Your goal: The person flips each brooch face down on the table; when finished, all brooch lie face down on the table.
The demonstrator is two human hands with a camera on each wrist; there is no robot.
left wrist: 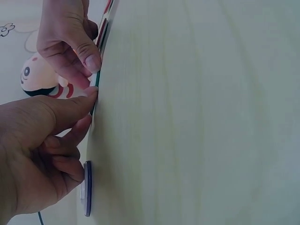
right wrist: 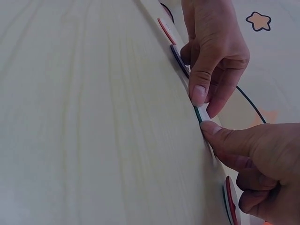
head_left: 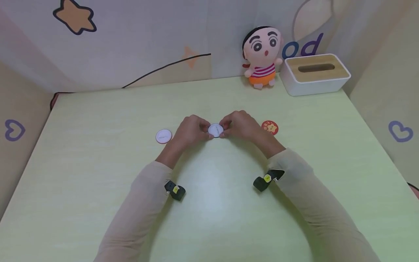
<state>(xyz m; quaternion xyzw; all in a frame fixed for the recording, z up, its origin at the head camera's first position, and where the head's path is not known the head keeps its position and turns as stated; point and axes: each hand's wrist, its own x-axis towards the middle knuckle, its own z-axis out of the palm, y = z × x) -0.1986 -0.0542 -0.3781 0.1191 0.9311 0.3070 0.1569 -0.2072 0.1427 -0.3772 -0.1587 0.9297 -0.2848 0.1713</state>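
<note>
A round white disc (head_left: pixel 215 130) with a dark green edge is at the middle of the table, pinched at both sides. My left hand (head_left: pixel 193 130) holds its left rim between thumb and finger, and my right hand (head_left: pixel 241 125) grips the right rim the same way. The wrist views show the thumbs (left wrist: pixel 93 63) close together along the green edge (right wrist: pixel 198 115), low over the tabletop. Beside my left wrist lies another white disc (head_left: pixel 163 136). A red disc with a yellow star (head_left: pixel 270 127) lies partly behind my right wrist.
At the back of the pale table (head_left: pixel 209 218) sits a plush doll (head_left: pixel 262 58) in a striped top. Right of it stands a white tissue box (head_left: pixel 315 85) with a wooden lid. Printed curtains (head_left: pixel 147 36) close off the back and sides.
</note>
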